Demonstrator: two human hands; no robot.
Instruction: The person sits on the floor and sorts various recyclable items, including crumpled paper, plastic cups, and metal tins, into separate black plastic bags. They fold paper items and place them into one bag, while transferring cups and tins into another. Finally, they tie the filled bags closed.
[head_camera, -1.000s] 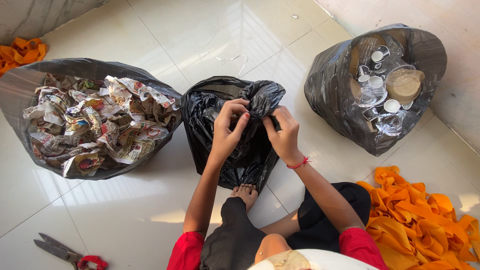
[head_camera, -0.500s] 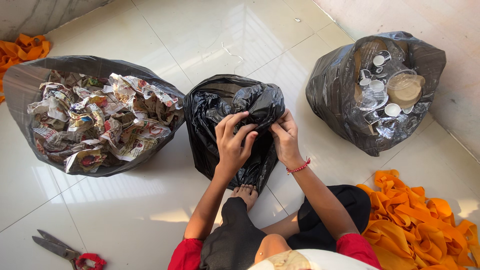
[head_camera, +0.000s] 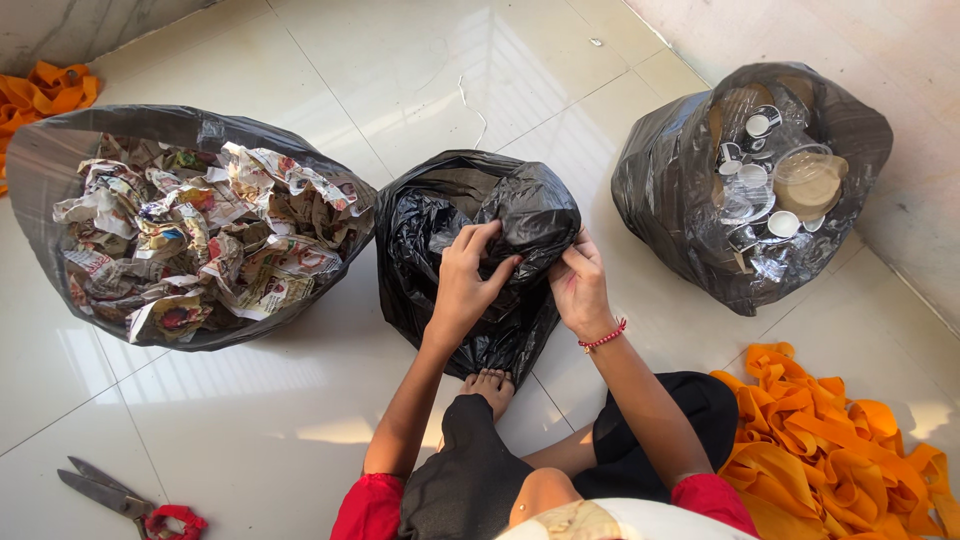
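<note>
1. Left hand (head_camera: 465, 275) pinches the black bag (head_camera: 478, 262), centre frame
2. Right hand (head_camera: 578, 282) grips its gathered plastic alongside
3. Paper bag (head_camera: 190, 225) sits left, cup bag (head_camera: 752, 175) upper right, scissors (head_camera: 120, 498) lower left

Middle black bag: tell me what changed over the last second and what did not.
The left hand slid down from the gathered top onto the bag's front; the right hand also dropped lower. Both grip the black bag, whose bunched top now bulges rounder. The newspaper bag, cup bag, scissors and orange strips lie unmoved.
</note>
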